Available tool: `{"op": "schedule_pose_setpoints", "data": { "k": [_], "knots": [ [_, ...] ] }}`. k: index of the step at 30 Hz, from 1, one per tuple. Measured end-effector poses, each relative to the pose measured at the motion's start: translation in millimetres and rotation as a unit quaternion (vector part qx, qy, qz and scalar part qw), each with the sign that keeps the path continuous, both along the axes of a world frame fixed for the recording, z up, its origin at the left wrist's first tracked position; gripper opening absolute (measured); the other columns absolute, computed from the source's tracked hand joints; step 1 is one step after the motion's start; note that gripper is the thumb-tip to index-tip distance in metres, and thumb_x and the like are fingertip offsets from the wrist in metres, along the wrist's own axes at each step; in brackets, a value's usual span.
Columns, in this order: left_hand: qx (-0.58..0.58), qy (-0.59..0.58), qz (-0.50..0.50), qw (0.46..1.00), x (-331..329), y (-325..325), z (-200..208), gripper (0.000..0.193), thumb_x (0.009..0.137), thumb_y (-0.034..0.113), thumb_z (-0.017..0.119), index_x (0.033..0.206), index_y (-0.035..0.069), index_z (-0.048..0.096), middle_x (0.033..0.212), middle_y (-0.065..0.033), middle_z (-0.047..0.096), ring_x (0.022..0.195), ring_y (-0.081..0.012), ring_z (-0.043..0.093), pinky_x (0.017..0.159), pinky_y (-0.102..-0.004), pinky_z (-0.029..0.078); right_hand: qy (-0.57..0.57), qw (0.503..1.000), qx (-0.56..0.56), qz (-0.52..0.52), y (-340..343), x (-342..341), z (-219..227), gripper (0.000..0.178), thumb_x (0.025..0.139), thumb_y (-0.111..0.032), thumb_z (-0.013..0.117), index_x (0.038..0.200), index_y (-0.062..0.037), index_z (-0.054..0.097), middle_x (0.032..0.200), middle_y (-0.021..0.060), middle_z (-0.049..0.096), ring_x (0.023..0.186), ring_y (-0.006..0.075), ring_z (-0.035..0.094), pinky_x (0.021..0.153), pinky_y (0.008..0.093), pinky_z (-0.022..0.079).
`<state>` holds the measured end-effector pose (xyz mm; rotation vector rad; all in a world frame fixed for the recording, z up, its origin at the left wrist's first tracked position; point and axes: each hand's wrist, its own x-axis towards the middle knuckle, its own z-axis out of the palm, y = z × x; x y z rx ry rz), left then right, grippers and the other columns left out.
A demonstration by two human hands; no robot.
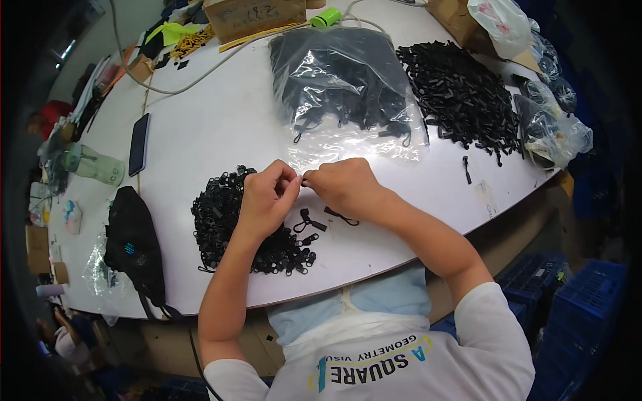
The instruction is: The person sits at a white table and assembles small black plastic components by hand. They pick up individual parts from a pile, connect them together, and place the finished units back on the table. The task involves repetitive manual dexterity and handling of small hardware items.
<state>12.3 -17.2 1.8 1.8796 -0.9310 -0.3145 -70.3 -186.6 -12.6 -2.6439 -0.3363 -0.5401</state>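
Observation:
My left hand [269, 200] and my right hand [349, 189] meet over the white table, fingertips pinched together. A small black piece [305, 182] shows between them, mostly hidden by the fingers. Under and beside my left wrist spreads a heap of black zipper sliders [217, 217]. Just below my hands lie a black looped cord zipper pull [309, 222] and another black loop [342, 216]. Beyond my hands, a clear plastic bag [344, 80] holds many black corded pulls, a few of them near its open-looking front edge.
A large heap of black cord ends [461, 93] sits at the far right, with one loose piece [467, 170] nearer. On the left are a phone [138, 144], a bottle [97, 165] and a black pouch [136, 244]. A cardboard box [257, 19] stands at the back; blue crates [585, 301] are at right.

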Motion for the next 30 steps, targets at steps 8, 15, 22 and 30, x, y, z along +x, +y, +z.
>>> {"op": "schedule_pose_setpoints", "data": {
  "k": [8,15,22,30],
  "knots": [
    [-0.019,0.040,-0.115,0.992,3,-1,2,0.004,0.085,-0.002,0.057,0.089,-0.004,0.058,0.076,-0.0094,0.066,0.073,-0.0154,0.068,0.069,-0.0253,0.052,0.109,0.973,0.172,0.104,-23,1,9,0.013,0.082,-0.014,0.061,0.089,-0.0069,0.068,0.069,0.0127,0.063,0.062,0.0317,0.060,0.056,0.0374,0.046],
    [-0.086,-0.023,-0.143,0.986,4,4,10,0.019,0.075,-0.005,0.066,0.092,0.001,0.064,0.085,-0.0110,0.065,0.074,-0.0213,0.065,0.067,-0.0295,0.050,0.189,0.925,0.259,0.202,-37,1,24,0.018,0.086,-0.016,0.062,0.087,0.0007,0.068,0.060,0.0134,0.058,0.050,0.0214,0.054,0.051,0.0311,0.042],
    [-0.223,-0.074,-0.227,0.945,-4,9,8,0.020,0.069,-0.003,0.070,0.085,0.005,0.063,0.080,-0.0068,0.054,0.076,-0.0257,0.052,0.068,-0.0354,0.044,0.293,0.869,0.342,0.205,-34,-9,22,0.031,0.081,-0.024,0.065,0.067,0.0034,0.064,0.049,0.0056,0.052,0.044,0.0101,0.045,0.044,0.0262,0.035],
    [-0.257,-0.342,-0.083,0.900,-8,-1,-8,0.014,0.066,0.010,0.071,0.074,0.011,0.059,0.075,-0.0021,0.047,0.072,-0.0221,0.047,0.065,-0.0342,0.040,0.194,0.930,0.286,0.122,-24,-19,21,0.035,0.079,-0.033,0.065,0.077,0.0018,0.069,0.057,0.0069,0.058,0.048,0.0147,0.049,0.052,0.0289,0.037]
  ]
}}
